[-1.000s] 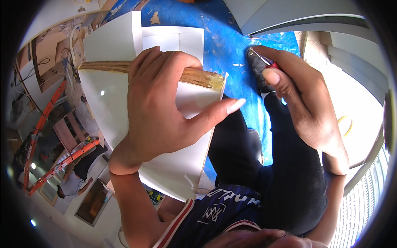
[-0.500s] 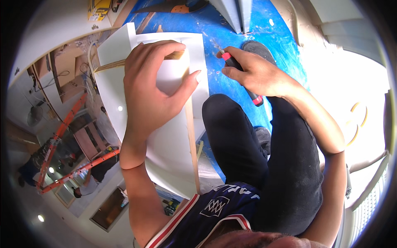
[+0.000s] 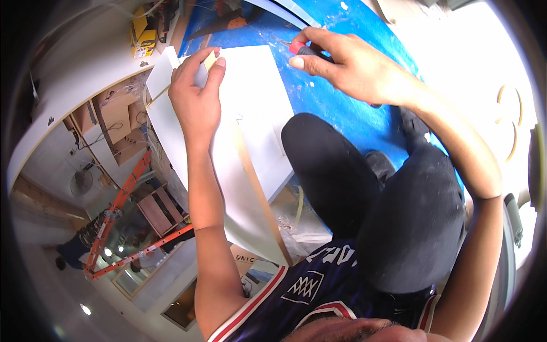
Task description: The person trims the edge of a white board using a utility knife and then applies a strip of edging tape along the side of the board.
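A white panel with a bare wood edge stands within a white board assembly in front of me. At its far end, my left hand is closed, a pale yellowish bit of edge showing between thumb and fingers. Over to the right, my right hand grips a screwdriver by its red and black handle. Its thin shaft points left, just beyond the white top board. Most of the handle is hidden under my fingers.
Blue sheeting covers the floor around my bent knees. A handsaw lies beyond the boards, and a yellow box sits at the far left. An orange ladder stands further left, with a person near it.
My left hand has moved left and away along the panel, its fingers drawing closer together. My right hand has risen and shifted left with the screwdriver. My view has tilted and my right leg has moved.
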Action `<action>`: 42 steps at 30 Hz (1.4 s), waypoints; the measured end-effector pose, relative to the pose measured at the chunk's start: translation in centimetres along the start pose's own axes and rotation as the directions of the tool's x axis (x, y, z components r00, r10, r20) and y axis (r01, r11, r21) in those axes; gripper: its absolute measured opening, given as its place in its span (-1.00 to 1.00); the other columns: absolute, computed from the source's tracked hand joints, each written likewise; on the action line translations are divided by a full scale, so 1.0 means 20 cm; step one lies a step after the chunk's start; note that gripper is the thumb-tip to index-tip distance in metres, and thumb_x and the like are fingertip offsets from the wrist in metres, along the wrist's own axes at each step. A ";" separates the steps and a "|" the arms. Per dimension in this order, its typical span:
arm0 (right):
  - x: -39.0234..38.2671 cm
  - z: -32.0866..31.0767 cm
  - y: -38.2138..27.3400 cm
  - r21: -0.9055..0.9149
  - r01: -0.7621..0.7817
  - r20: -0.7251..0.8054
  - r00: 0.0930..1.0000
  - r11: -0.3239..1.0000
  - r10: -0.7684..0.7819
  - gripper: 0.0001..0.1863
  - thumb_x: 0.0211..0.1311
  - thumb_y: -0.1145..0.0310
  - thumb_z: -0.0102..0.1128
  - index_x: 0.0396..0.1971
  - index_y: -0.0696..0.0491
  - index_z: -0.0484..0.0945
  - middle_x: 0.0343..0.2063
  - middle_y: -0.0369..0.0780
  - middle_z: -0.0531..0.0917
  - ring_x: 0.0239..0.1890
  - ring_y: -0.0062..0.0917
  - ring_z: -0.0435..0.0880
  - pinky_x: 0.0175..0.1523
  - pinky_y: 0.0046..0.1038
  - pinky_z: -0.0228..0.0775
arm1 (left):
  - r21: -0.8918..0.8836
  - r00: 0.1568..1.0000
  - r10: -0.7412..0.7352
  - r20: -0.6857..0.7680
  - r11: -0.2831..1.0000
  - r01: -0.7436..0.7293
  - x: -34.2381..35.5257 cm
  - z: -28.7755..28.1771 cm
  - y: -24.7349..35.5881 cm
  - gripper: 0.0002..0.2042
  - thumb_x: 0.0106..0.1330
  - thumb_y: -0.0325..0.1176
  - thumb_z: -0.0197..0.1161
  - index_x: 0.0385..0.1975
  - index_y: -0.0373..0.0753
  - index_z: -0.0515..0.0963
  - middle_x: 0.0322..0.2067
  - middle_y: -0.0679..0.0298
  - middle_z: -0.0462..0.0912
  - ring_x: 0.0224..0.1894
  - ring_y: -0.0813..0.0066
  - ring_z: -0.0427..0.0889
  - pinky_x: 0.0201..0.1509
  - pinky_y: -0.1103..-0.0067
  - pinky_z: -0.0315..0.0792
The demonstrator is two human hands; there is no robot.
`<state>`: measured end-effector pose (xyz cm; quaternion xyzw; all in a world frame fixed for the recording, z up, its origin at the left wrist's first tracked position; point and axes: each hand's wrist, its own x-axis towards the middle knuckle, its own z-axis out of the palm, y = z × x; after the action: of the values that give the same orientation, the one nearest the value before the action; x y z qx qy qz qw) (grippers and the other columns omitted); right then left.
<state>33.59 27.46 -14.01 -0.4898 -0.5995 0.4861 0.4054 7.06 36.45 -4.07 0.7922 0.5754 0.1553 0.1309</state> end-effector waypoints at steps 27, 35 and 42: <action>0.51 -0.07 -0.42 -0.151 0.069 0.429 0.903 0.986 0.002 -0.60 0.61 0.41 0.19 0.35 0.15 0.60 -0.06 0.04 0.74 -0.14 0.02 0.78 -0.02 -0.07 0.62 | 0.095 0.996 0.087 -0.020 0.992 -0.085 0.02 -0.01 -0.02 -0.61 0.16 -0.37 0.53 -0.07 -0.27 0.53 -0.22 0.11 0.65 -0.05 0.00 0.63 0.55 -0.07 0.25; 0.55 -0.09 -0.41 -0.089 0.026 0.481 0.877 0.996 0.020 -0.51 0.46 0.64 0.25 0.35 0.12 0.60 -0.16 -0.02 0.72 -0.27 -0.13 0.78 -0.18 -0.18 0.60 | 0.079 0.998 0.062 0.024 0.995 -0.064 0.04 -0.05 -0.03 -0.61 0.14 -0.46 0.45 -0.01 -0.26 0.57 -0.15 0.13 0.70 -0.06 0.01 0.71 0.63 -0.02 0.21; 0.59 -0.10 -0.42 -0.091 0.016 0.517 0.856 0.996 0.033 -0.47 0.39 0.72 0.24 0.34 0.14 0.61 -0.19 -0.02 0.71 -0.30 -0.19 0.76 -0.21 -0.22 0.59 | 0.077 0.998 0.053 0.045 0.995 -0.056 0.05 -0.06 -0.02 -0.60 0.12 -0.46 0.46 -0.01 -0.26 0.56 -0.14 0.13 0.69 -0.06 0.02 0.71 0.60 -0.04 0.23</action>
<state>31.68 39.06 -5.23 -0.3620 -0.7060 0.5734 0.2042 6.52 37.57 -2.95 0.8154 0.5562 0.1192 0.1076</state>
